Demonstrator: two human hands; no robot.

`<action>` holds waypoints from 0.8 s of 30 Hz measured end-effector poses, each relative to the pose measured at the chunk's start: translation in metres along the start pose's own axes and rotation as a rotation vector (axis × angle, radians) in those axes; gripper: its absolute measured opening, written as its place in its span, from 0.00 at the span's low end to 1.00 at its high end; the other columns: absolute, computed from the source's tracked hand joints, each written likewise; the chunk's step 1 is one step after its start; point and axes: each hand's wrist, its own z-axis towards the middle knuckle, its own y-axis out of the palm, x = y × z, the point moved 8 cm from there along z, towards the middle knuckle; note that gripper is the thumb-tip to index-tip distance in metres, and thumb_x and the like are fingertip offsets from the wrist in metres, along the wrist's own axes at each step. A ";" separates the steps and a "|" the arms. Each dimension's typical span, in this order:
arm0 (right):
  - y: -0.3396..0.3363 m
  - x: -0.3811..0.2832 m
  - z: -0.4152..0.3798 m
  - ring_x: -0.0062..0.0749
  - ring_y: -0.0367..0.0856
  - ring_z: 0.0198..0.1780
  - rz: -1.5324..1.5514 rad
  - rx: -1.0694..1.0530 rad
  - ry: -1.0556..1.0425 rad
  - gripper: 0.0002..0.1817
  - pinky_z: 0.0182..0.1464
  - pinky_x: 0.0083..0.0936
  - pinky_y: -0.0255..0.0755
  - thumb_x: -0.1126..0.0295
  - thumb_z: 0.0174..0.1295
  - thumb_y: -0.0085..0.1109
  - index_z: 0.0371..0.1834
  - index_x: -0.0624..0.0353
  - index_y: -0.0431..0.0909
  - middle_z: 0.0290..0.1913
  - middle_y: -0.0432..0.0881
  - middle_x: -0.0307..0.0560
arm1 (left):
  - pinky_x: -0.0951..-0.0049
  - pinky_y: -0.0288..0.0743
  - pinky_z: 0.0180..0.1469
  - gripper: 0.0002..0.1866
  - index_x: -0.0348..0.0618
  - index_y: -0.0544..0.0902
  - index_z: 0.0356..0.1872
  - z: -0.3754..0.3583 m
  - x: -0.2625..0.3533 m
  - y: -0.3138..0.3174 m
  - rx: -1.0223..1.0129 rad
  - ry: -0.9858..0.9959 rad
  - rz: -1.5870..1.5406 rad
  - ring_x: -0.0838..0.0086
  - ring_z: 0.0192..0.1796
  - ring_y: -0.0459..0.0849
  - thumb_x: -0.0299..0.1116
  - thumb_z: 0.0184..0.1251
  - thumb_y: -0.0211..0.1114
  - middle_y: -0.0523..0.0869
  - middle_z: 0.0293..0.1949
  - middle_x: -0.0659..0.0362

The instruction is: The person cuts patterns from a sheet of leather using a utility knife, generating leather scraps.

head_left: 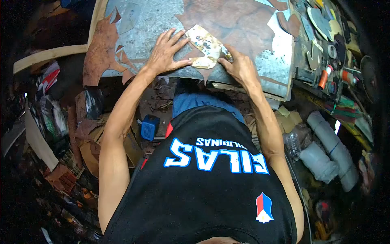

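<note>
A pale, stained template with dark markings (205, 44) lies on brown leather (227, 24) near the front edge of the metal-topped table (136, 40). At its left side my left hand (165, 53) rests flat, fingers spread, with fingertips and thumb at the template's edge. My right hand (239, 65) is at the template's right side, its index finger and thumb bent toward each other. Whatever is between those fingers is too small to make out. A pointed bit of leather sticks out over the table edge below the template.
More brown leather (99, 53) hangs at the table's left. Tools, an orange-labelled tube (324, 77) and tape rolls crowd the right side. Below are a blue box (150, 127), cardboard, leather scraps and a wrapped roll (333, 142). A curved wooden strip (50, 57) juts out left.
</note>
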 end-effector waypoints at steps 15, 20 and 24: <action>-0.008 0.025 0.001 0.52 0.87 0.48 0.202 0.115 -0.075 0.30 0.51 0.38 0.78 0.54 0.68 0.60 0.69 0.58 0.71 0.52 0.85 0.60 | 0.43 0.50 0.76 0.39 0.48 0.78 0.65 0.008 0.012 -0.009 -0.072 -0.041 0.054 0.47 0.76 0.58 0.61 0.57 0.69 0.68 0.73 0.50; -0.035 0.025 -0.039 0.44 0.85 0.48 0.177 -0.129 0.268 0.27 0.53 0.37 0.76 0.58 0.74 0.50 0.71 0.62 0.68 0.49 0.85 0.61 | 0.45 0.50 0.77 0.30 0.43 0.80 0.58 0.026 0.030 -0.001 -0.228 0.129 0.106 0.50 0.75 0.61 0.53 0.61 0.67 0.70 0.69 0.46; -0.004 -0.024 -0.064 0.52 0.84 0.54 -0.008 -0.312 0.033 0.24 0.58 0.44 0.75 0.62 0.71 0.54 0.67 0.61 0.72 0.55 0.83 0.61 | 0.50 0.57 0.75 0.24 0.40 0.84 0.47 0.053 0.036 -0.007 -0.413 0.273 0.059 0.54 0.62 0.78 0.51 0.62 0.66 0.80 0.56 0.48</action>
